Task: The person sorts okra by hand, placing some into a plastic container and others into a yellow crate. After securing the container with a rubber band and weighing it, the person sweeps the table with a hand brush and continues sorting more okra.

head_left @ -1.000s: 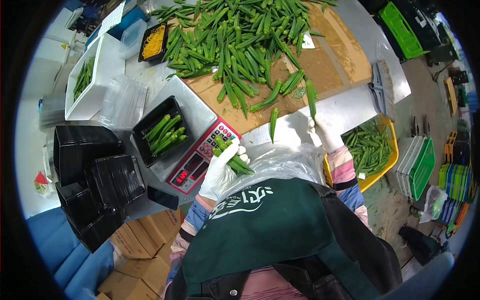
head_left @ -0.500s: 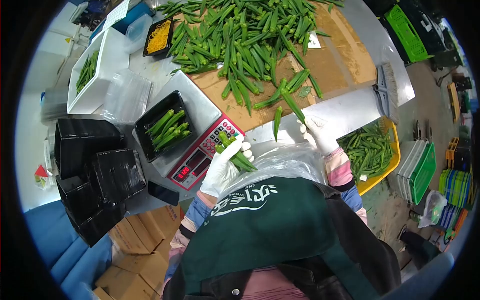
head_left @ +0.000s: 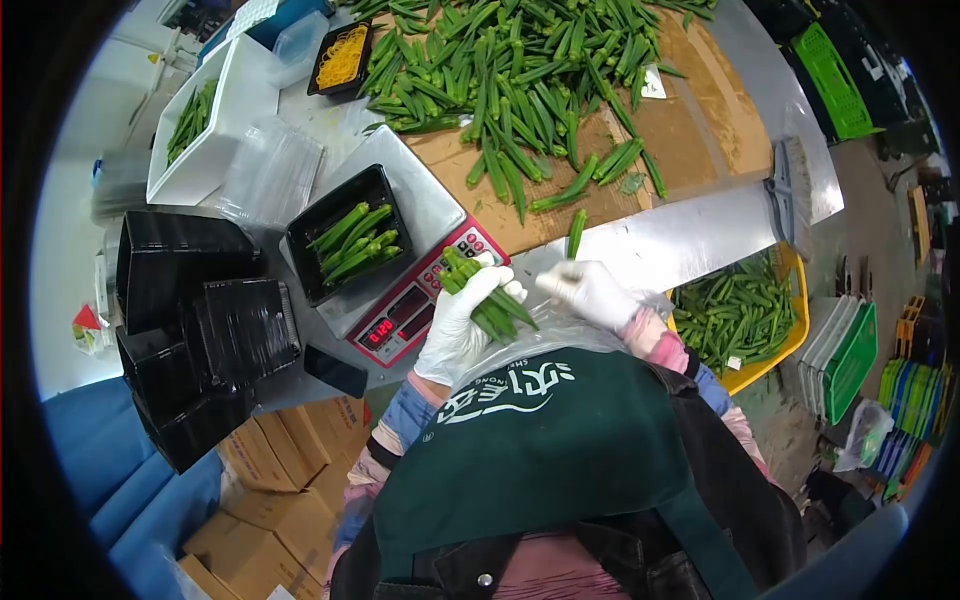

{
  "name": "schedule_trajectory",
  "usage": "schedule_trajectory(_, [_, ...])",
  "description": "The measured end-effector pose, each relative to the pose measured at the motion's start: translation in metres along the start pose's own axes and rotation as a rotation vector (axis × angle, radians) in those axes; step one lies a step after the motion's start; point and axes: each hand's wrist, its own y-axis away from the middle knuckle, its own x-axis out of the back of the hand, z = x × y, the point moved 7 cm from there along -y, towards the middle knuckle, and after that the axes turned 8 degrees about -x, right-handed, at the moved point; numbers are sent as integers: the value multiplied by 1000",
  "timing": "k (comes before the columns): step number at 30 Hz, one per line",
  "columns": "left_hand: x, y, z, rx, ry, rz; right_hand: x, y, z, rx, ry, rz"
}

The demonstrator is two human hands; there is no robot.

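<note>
My left hand (head_left: 462, 325), in a white glove, is closed around a small bunch of okra pods (head_left: 490, 300) in front of the scale's keypad. To its right, my gloved right hand (head_left: 590, 292) has its fingers curled together, with no pod visible in them. A single okra pod (head_left: 577, 235) lies just beyond that hand at the table edge. On the metal pan of the red-framed scale (head_left: 425, 205) sits a black tray (head_left: 300, 240) holding several okra pods (head_left: 352, 242). Its red display (head_left: 381, 329) is lit.
A large okra pile (head_left: 510, 80) covers cardboard (head_left: 700, 130) at the back. Left are stacked black trays (head_left: 190, 270), a white box (head_left: 235, 120), clear lids (head_left: 275, 175) and a small tray of yellow bands (head_left: 342, 57). A phone (head_left: 335, 371) lies near the edge; a yellow crate (head_left: 800, 325) of okra stands right.
My right hand has moved left toward my left hand, and the long pod it held no longer shows in it. The bunch in my left hand looks fuller. The view has shifted slightly.
</note>
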Motion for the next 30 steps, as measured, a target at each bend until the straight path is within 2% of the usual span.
schedule_trajectory(1, [3,0,2,6,13,6,28,5,-21,-123,296,190])
schedule_trajectory(4, [2,2,1,39,40,26,42,-41,47,-149,730,333])
schedule_trajectory(7, [1,-1,-2,61,64,3,42,-53,66,-107,776,455])
schedule_trajectory(10, [7,-2,-1,55,86,13,42,-58,80,-135,-164,262])
schedule_trajectory(14, [11,-4,-3,66,102,19,39,-29,57,4,-1007,-89])
schedule_trajectory(18, [3,-2,-3,73,94,14,28,-10,43,22,-1410,-374])
schedule_trajectory(22, [2,0,-2,83,71,29,19,-7,34,51,-1541,-482])
schedule_trajectory(24, [2,1,-2,89,66,41,16,-6,36,9,-1423,-436])
schedule_trajectory(26, [-1,1,-5,104,115,4,11,-3,36,-57,-1159,-375])
schedule_trajectory(28, [-6,2,-5,102,88,-10,2,9,7,-141,-753,-291])
schedule_trajectory(29, [-12,4,-2,93,36,-6,-1,14,-13,-58,-550,-287])
schedule_trajectory(30, [-16,5,-1,85,-16,-3,-13,12,-17,-79,-493,-308])
